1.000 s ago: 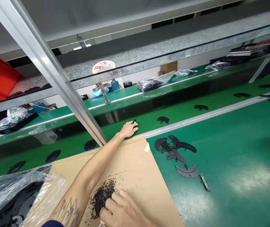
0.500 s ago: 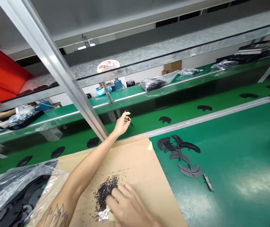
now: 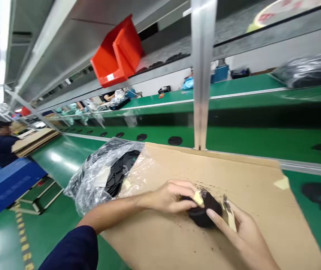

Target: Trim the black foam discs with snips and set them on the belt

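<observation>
Over the cardboard sheet (image 3: 177, 240), my left hand (image 3: 174, 195) grips the left side of a round black plastic part (image 3: 205, 215). A pale yellow cover sits on one of its fingertips. My right hand (image 3: 241, 228) is closed at the other side, its thumb pressed to the part's edge. Between the right fingers is a small metal tool (image 3: 226, 204), beside something pale; its exact kind is unclear. Dark crumbs (image 3: 202, 186) lie behind the part, partly hidden by the hands.
An open clear plastic bag (image 3: 93, 172) of black discs (image 3: 118, 172) lies left. Black discs (image 3: 175, 140) line the green belt (image 3: 247, 138) behind a metal post (image 3: 201, 75). A red bin (image 3: 118, 52) hangs above. A person (image 3: 0, 142) is far left, near blue crates (image 3: 11, 183).
My left hand has come back from the belt to the cardboard and now grips the black part with my right hand. The view has swung left, bringing the red bin and bag further in.
</observation>
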